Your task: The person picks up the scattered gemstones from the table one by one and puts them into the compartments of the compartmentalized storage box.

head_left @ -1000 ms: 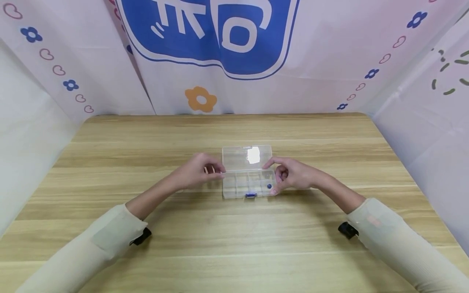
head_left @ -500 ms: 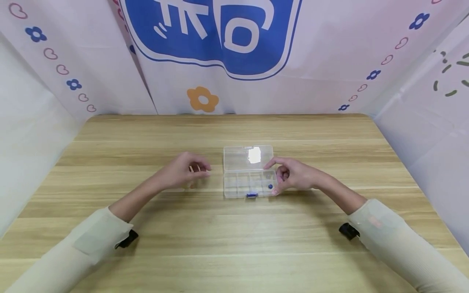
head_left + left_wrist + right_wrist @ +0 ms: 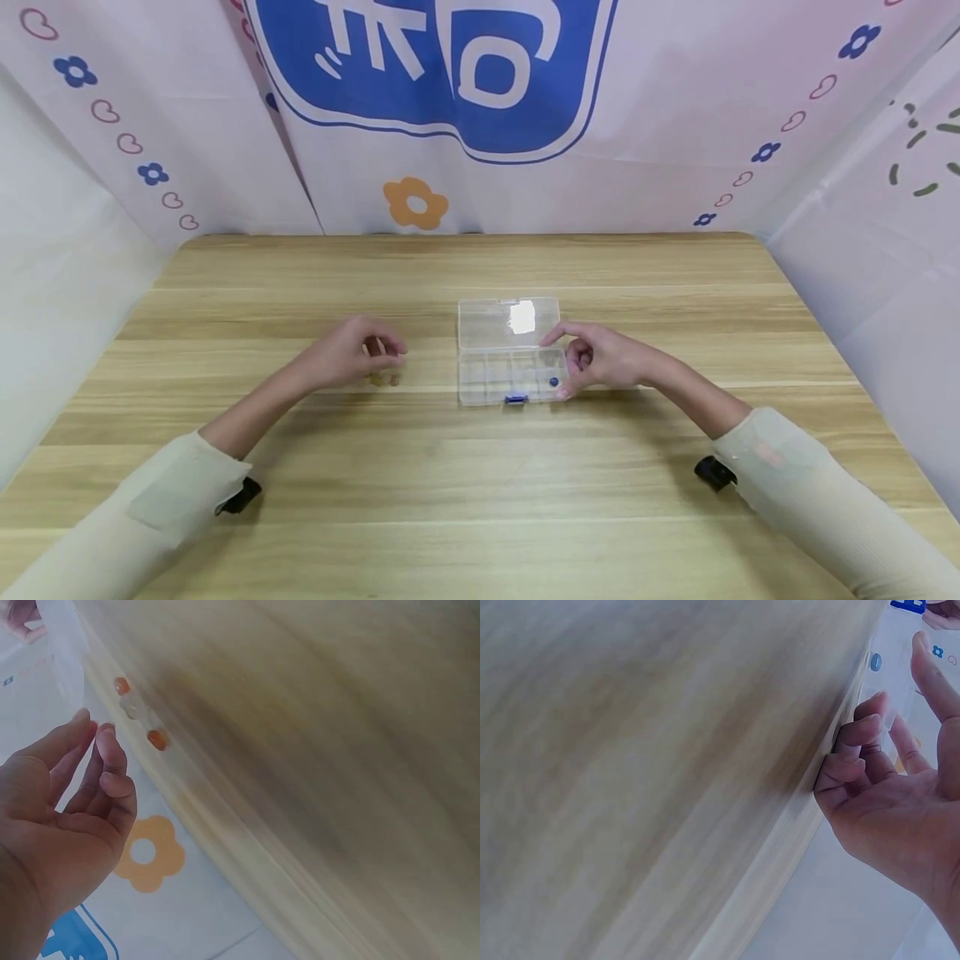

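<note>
A clear plastic compartment box lies open on the table, its lid folded back. One dark blue bead sits in the front right compartment; the right wrist view shows this blue bead too. My right hand holds the box's right end, thumb at the front corner and index finger near the hinge. Left of the box, my left hand hovers with bent fingers and nothing visible between them. Beside it in the left wrist view lie an orange bead, a clear bead and another orange bead.
A blue latch sits on the box's front edge. The wooden table reaches back to a printed cloth. White cloth also hangs at both sides. A black wrist device shows under the left sleeve.
My left hand has drawn away from the box's left end and moved left across the table to the small beads. My right hand stays at the box's right end.
</note>
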`<state>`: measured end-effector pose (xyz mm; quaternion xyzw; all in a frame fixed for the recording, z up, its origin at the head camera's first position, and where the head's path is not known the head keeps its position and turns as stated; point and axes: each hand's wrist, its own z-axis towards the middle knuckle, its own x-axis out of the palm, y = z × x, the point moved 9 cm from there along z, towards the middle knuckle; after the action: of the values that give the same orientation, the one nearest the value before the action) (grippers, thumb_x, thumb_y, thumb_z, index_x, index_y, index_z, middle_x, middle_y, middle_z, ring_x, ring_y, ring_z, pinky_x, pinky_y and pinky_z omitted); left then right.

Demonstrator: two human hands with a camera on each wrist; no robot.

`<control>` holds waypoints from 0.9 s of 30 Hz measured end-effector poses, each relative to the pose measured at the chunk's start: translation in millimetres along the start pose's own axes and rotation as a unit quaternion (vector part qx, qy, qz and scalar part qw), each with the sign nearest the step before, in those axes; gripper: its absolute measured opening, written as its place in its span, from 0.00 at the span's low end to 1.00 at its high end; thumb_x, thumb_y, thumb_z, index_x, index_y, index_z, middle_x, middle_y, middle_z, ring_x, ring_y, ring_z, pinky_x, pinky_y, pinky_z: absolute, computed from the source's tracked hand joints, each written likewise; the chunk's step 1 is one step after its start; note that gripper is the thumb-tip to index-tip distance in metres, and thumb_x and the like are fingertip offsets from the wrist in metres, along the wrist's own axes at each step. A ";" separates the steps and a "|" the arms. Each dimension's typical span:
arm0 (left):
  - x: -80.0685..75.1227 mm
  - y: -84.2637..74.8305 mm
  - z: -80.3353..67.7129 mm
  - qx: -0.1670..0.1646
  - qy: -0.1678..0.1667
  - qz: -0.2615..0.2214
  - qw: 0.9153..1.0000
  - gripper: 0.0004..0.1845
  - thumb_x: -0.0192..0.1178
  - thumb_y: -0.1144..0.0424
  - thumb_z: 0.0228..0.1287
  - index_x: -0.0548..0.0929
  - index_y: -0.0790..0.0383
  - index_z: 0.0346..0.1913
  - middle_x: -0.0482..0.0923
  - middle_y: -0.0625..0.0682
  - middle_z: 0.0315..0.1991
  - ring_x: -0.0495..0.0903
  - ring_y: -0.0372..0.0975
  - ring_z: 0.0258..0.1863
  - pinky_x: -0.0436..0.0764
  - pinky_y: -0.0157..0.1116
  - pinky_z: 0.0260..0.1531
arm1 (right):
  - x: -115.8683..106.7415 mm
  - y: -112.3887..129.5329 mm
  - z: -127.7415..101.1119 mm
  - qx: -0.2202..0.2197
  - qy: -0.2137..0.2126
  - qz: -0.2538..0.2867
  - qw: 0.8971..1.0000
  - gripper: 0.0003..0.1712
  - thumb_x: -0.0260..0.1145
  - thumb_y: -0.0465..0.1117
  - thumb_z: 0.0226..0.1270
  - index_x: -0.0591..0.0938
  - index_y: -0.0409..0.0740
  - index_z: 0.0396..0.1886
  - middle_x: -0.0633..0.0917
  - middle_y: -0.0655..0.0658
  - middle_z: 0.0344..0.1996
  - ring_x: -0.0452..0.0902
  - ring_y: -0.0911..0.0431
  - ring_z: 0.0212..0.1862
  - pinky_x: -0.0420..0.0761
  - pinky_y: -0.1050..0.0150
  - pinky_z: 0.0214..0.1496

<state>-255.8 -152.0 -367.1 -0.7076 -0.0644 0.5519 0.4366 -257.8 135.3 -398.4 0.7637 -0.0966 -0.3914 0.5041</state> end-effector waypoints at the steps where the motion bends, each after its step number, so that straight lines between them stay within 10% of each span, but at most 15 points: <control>1: -0.4 0.8 -1.2 0.001 0.001 -0.001 1.000 0.03 0.69 0.73 0.66 0.88 0.70 0.41 0.86 0.53 0.34 0.81 0.39 0.29 0.80 0.31 0.25 | 0.0 0.1 -0.1 0.000 0.000 0.000 1.000 0.38 0.81 0.31 0.56 0.73 0.34 0.65 0.79 0.48 0.23 0.69 0.58 0.27 0.69 0.69 0.32; 27: -11.3 25.7 -21.0 -0.021 0.018 0.023 0.999 0.06 0.75 0.76 0.56 0.88 0.66 0.33 0.85 0.49 0.29 0.80 0.39 0.28 0.81 0.31 0.30 | -0.2 2.1 -0.1 0.000 0.000 0.005 1.000 0.38 0.81 0.30 0.55 0.73 0.33 0.64 0.79 0.48 0.23 0.68 0.59 0.27 0.69 0.70 0.32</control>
<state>-252.5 -185.6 -376.4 -0.7276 -0.0518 0.5475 0.4100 -257.3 134.5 -396.5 0.7632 -0.1002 -0.3889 0.5061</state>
